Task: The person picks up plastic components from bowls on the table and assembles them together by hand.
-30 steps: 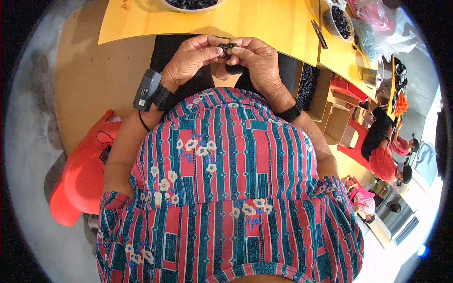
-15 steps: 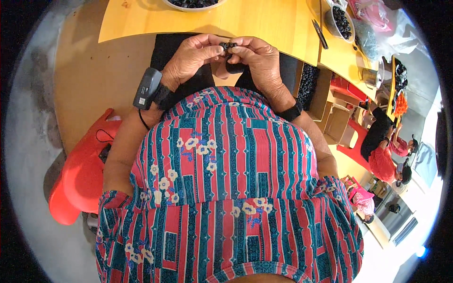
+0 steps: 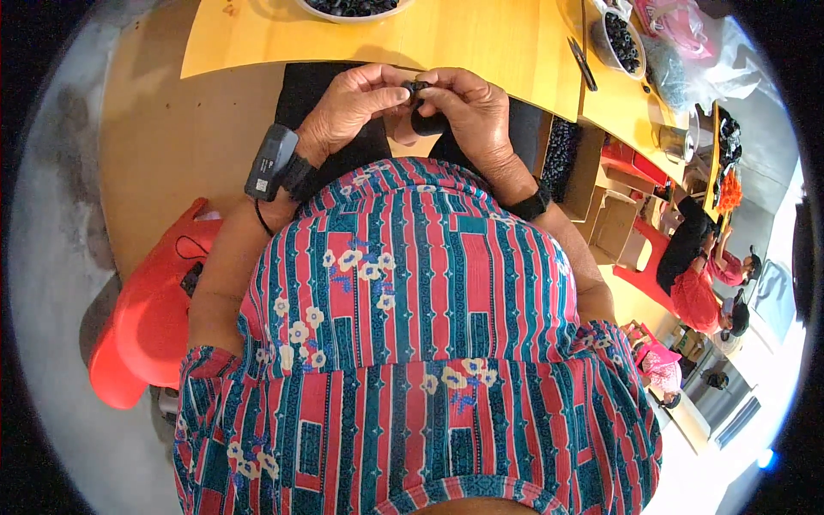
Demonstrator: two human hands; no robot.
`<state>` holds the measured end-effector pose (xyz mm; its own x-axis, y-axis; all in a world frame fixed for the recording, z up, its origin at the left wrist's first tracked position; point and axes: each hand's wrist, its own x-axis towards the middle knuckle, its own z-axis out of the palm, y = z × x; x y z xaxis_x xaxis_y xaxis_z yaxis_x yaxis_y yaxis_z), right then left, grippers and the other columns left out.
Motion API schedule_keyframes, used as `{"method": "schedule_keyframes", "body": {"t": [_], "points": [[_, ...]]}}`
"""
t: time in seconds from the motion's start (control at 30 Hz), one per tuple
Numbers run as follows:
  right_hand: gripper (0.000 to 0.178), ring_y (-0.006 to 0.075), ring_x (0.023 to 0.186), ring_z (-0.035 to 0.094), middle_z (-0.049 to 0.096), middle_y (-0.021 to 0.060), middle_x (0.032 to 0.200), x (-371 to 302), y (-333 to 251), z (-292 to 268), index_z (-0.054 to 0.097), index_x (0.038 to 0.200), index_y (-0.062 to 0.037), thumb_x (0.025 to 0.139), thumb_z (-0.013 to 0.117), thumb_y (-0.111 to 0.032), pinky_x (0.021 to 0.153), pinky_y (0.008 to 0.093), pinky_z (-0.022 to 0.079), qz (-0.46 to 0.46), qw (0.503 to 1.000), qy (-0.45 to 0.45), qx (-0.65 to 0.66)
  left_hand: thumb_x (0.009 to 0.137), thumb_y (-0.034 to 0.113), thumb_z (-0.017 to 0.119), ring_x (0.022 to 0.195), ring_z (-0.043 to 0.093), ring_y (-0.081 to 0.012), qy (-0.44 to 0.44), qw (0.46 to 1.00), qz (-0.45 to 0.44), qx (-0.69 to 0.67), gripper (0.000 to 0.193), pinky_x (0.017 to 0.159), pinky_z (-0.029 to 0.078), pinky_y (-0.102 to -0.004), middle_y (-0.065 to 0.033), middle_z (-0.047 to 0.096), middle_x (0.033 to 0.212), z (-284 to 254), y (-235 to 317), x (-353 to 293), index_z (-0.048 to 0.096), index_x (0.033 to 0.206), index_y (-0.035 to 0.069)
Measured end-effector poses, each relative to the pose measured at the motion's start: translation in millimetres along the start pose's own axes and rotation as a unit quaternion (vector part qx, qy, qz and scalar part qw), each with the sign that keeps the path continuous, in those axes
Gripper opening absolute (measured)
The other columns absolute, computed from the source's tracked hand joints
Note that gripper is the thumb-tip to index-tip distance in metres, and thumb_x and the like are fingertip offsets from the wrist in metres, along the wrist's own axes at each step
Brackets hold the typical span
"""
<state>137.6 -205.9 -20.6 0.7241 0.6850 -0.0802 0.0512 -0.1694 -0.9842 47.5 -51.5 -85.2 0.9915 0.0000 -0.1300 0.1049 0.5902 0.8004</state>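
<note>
A small black part (image 3: 415, 87) is pinched between the fingertips of both hands, just off the near edge of the yellow table. My left hand (image 3: 365, 99) grips it from the left with thumb and fingers closed. From the other side my right hand (image 3: 468, 105) holds it in the same way. The fingers cover much of the part, so its exact kind is too small to make out. Beyond the hands, a white bowl (image 3: 375, 17) filled with small black pieces stands on the table.
Dark tweezers or snips (image 3: 582, 63) lie on the yellow table (image 3: 481, 39) at the right. Behind them stands a clear tub (image 3: 616, 53) of black rings, near plastic bags (image 3: 730, 73) and a metal cup (image 3: 675, 142). A red chair (image 3: 154, 318) is at left; several people sit far right.
Both hands stay together on the small black part, with only a slight shift of the fingers and the left wrist. Nothing has been let go.
</note>
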Motion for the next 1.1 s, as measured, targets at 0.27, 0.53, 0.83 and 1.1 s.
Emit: {"method": "schedule_keyframes", "body": {"t": [0.27, 0.53, 0.83, 1.1], "points": [[0.014, 0.0093, 0.059, 0.061, 0.064, 0.0057, 0.070, -2, -6, -1, 0.065, 0.091, -0.0021, 0.078, 0.061, -0.003, 0.055, 0.0222, 0.050, -0.052, 0.989, 0.011, -0.138, 0.087, 0.012, 0.057, 0.090, 0.057, -0.0123, 0.011, 1.000, -0.006, 0.000, 0.015, 0.085, 0.047, -0.0304, -0.0015, 0.059, 0.093, 0, -1, 0, 0.057, 0.099, 0.003], [0.015, 0.0132, 0.059, 0.062, 0.061, 0.0076, 0.076, 5, -7, -10, 0.064, 0.092, -0.0018, 0.077, 0.060, -0.003, 0.052, 0.0271, 0.052, -0.226, 0.909, -0.034, -0.348, 0.087, 0.012, 0.056, 0.088, 0.057, -0.0112, 0.009, 1.000, -0.004, 0.020, 0.014, 0.082, 0.048, -0.0276, -0.0007, 0.058, 0.092, 1, 0, -1, 0.057, 0.098, 0.003], [0.015, 0.0098, 0.045, 0.056, 0.060, 0.0059, 0.060, -4, -6, -1, 0.065, 0.095, 0.0015, 0.083, 0.058, -0.004, 0.039, 0.0202, 0.046, 0.011, 1.000, -0.010, -0.006, 0.087, 0.013, 0.058, 0.087, 0.058, -0.0125, 0.032, 0.999, -0.012, 0.025, 0.017, 0.083, 0.048, -0.0293, -0.0026, 0.059, 0.092, 4, 0, 0, 0.056, 0.099, 0.002], [0.014, 0.0114, 0.047, 0.056, 0.060, 0.0068, 0.063, -1, -2, -3, 0.063, 0.093, 0.0035, 0.084, 0.059, -0.006, 0.040, 0.0216, 0.045, 0.115, 0.989, -0.012, 0.097, 0.086, 0.014, 0.059, 0.083, 0.058, -0.0103, 0.005, 1.000, 0.004, 0.019, 0.018, 0.077, 0.048, -0.0257, -0.0011, 0.059, 0.089, 4, -1, 0, 0.058, 0.099, 0.002]]}}
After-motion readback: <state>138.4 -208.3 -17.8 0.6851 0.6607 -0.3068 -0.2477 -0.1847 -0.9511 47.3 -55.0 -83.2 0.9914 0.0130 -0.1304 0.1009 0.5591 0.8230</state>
